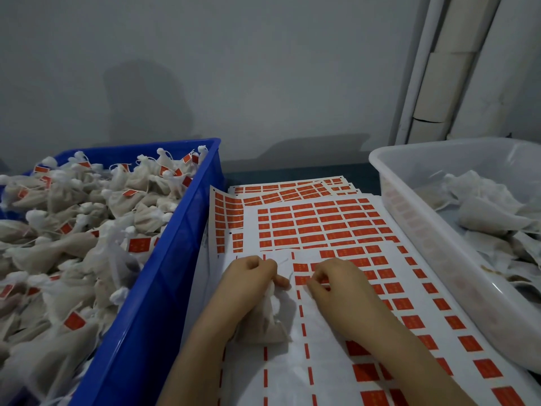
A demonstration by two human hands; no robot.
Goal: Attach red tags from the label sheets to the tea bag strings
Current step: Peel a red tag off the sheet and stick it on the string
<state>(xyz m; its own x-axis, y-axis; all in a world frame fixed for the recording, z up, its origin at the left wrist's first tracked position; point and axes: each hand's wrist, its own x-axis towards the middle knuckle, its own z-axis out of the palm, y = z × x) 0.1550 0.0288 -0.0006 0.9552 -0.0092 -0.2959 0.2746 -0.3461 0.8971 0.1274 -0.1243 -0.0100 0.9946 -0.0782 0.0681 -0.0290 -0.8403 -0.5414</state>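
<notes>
The left hand (251,273) pinches the neck of a tea bag (270,323) lying on the label sheet (322,361). The right hand (336,284) curls its fingers onto the red tags (301,267); whether one is caught, I cannot tell. It seems a tag is being peeled, and next it must fold neatly around the string (290,275).

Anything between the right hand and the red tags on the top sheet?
Nothing visible. The right hand is at a row of red tags on the top label sheet, curled down onto it. The left hand pinches the tea bag just left of those tags, not over them.
</notes>
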